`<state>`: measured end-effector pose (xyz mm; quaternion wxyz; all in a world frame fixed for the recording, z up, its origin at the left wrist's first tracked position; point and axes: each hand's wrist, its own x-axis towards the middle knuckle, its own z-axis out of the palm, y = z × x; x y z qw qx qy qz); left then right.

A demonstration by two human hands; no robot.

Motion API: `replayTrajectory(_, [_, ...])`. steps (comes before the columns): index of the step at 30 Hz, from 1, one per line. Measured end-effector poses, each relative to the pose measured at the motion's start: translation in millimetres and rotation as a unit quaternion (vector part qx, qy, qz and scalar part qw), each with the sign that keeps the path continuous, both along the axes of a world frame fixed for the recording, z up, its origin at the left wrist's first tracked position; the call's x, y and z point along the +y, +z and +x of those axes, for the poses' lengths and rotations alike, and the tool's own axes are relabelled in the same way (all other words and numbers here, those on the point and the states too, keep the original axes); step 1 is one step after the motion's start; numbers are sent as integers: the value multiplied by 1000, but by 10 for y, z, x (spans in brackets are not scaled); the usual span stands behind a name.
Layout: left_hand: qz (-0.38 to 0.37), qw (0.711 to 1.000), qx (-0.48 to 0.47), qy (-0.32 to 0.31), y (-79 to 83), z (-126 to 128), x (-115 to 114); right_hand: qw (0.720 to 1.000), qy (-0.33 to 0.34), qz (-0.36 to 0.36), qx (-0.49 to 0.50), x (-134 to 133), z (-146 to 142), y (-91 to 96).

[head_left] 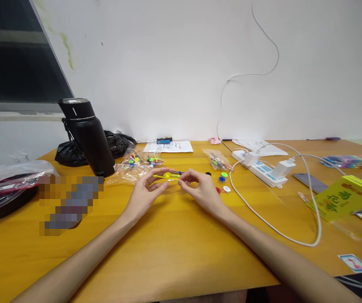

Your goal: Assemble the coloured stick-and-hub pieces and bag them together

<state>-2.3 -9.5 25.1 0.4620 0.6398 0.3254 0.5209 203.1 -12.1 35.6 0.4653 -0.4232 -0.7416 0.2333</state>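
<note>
My left hand (146,189) rests on the wooden table (174,244), fingers half curled around a thin yellow plastic stick piece (165,176). My right hand (200,187) is opposite it, thumb and fingers pinched on the stick's right end. A yellow disc and a blue stick (177,172) lie just behind the fingers. Small round pieces, green (224,174), blue (221,179), white (227,189) and red, lie to the right of my right hand.
A black flask (88,134) stands at the left, a black bag behind it. Clear bags of coloured parts (130,166) lie beyond my hands. A white power strip (263,170) with chargers and a looping cable (278,229) is on the right, beside a yellow card (345,198).
</note>
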Motion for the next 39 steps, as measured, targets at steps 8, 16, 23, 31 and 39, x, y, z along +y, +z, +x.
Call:
replayTrajectory(8, [12,1000,17,9,68,-9,-36,998,12,60,-30,-46,-12,14])
replayTrajectory(16, [19,999,39,7,69,-20,-28,998,22,52,-31,-29,0,-21])
replayTrajectory(23, [-25,999,26,4,19,-46,23,998,27,50,-39,-57,-22,-9])
replayTrajectory(31, [-50,999,14,-1,-20,-74,53,998,34,40,-38,-69,-22,-9])
replayTrajectory(39, [-40,999,22,-2,21,-80,29,998,43,26,-38,-63,-38,-24])
